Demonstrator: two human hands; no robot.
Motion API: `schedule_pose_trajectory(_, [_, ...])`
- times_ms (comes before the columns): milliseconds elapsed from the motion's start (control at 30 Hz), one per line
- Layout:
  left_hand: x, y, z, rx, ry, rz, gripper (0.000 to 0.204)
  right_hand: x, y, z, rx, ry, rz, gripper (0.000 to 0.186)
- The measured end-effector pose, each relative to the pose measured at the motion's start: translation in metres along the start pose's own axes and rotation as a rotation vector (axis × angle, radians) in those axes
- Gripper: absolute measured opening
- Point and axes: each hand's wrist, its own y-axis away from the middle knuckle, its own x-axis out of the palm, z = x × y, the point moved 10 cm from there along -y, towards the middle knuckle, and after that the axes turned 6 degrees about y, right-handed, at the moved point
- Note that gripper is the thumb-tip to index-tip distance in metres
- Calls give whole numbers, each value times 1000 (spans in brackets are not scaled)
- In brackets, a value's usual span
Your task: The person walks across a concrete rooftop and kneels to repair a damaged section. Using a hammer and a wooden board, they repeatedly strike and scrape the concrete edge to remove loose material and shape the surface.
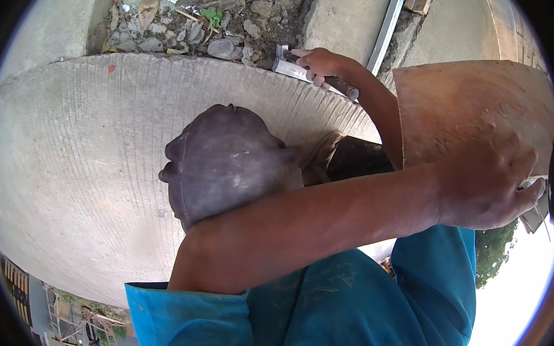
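Note:
My left arm crosses in front of me to the right. At its end my left hand (pixel 487 182) is closed at the lower edge of a brown flat board (pixel 465 101) with rough smears on its face; part of the grip is hidden. Farther off, my right hand (pixel 322 63) is wrapped round the dark handle of a steel plastering trowel (pixel 294 70). The trowel lies at the far edge of a grooved concrete slab (pixel 118 129), next to a strip of dirt. My bent knee (pixel 228 158) in dark trousers rises between my left elbow and the slab's edge.
The strip of dirt (pixel 259 24) beyond the slab holds stones, dry leaves and scraps of litter. A long metal bar (pixel 387 32) lies beside pale concrete (pixel 345 21) at the far right. A wooden framework (pixel 67 315) stands at the lower left.

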Motion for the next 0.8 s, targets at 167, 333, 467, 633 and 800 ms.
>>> schedule_pose_trajectory(167, [0,0,1,7,-1,10,38,13,-3,19,28,-638,142,53])
schedule_pose_trajectory(333, [-2,-3,-3,6,33,-15,38,1,-1,51,-221,-827,156,56])
schedule_pose_trajectory(467, [-9,-5,-10,60,-20,-77,37,-9,13,35,-167,-665,-80,58])
schedule_pose_trajectory(633, [-8,-11,-10,95,-92,-73,37,20,15,61,-177,-456,-133,58])
schedule_pose_trajectory(800, [-11,-8,-2,53,-71,53,36,8,32,58,-400,-338,-224,58])
